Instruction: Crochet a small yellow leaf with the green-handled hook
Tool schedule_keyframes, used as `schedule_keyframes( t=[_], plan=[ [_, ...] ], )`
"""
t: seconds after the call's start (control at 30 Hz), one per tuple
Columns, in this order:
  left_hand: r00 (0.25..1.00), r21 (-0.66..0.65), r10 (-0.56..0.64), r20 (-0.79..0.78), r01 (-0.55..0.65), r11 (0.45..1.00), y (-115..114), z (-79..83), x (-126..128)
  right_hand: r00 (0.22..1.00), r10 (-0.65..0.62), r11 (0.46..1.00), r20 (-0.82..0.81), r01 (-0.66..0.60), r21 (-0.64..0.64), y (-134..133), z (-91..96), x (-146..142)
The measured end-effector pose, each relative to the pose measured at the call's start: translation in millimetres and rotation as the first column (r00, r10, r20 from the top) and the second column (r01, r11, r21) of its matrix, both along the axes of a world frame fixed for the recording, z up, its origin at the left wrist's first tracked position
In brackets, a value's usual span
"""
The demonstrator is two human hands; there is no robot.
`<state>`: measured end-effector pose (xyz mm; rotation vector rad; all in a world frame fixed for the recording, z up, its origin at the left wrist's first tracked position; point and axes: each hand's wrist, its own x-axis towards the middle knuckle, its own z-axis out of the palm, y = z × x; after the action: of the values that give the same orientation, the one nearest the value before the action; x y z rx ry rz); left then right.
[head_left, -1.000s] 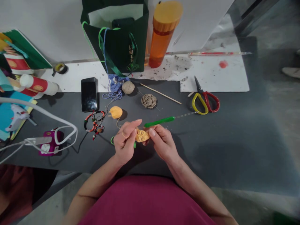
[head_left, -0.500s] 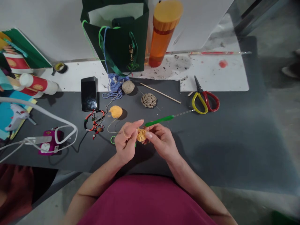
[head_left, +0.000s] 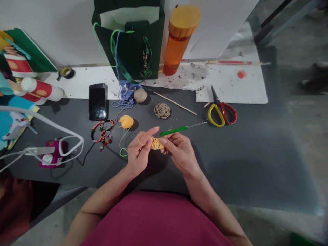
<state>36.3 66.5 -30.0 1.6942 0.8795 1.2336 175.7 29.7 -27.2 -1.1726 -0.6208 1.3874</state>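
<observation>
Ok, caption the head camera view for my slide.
Left hand and right hand hold a small yellow crocheted piece and green-handled crochet hook.

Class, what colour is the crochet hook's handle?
The crochet hook's handle is bright green, best seen in the head view.

L hand (head_left: 140, 152) and R hand (head_left: 180, 152) are masking most of yellow crochet piece (head_left: 156, 144), stitches not countable. Top frame edge is cutting off green paper bag (head_left: 130, 51). Dark shape (head_left: 316, 77) at R edge is blurring, ID unclear; bracelet beads (head_left: 103, 136) are too small to tell.
</observation>
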Motion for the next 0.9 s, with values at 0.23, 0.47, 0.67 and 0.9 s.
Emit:
schedule_keyframes(
  t=[0.23, 0.47, 0.67, 0.9],
  plan=[
    [0.903, 0.002, -0.135, -0.408, 0.149, 0.989, 5.2, -26.9, 3.2, 0.841, -0.017, 0.998, 0.541, 0.051, -0.047, -10.5, -18.6, 26.4],
    [0.706, 0.051, -0.162, -0.690, 0.270, 0.962, 10.8, -38.5, -3.1, 0.176, -0.244, 0.900, 0.954, -0.325, 0.290, -41.5, -26.4, 28.4],
    [0.662, 0.040, -0.105, -0.742, 0.200, 0.979, 20.2, -36.8, -8.9, -0.051, -0.240, 0.842, 0.969, -0.508, 0.182, -42.8, -26.9, 29.9],
    [0.663, 0.054, -0.098, -0.742, 0.205, 0.977, 23.2, -33.5, -18.7, -0.113, -0.251, 0.821, 0.961, -0.552, 0.150, -40.6, -25.0, 31.5]
  ],
)
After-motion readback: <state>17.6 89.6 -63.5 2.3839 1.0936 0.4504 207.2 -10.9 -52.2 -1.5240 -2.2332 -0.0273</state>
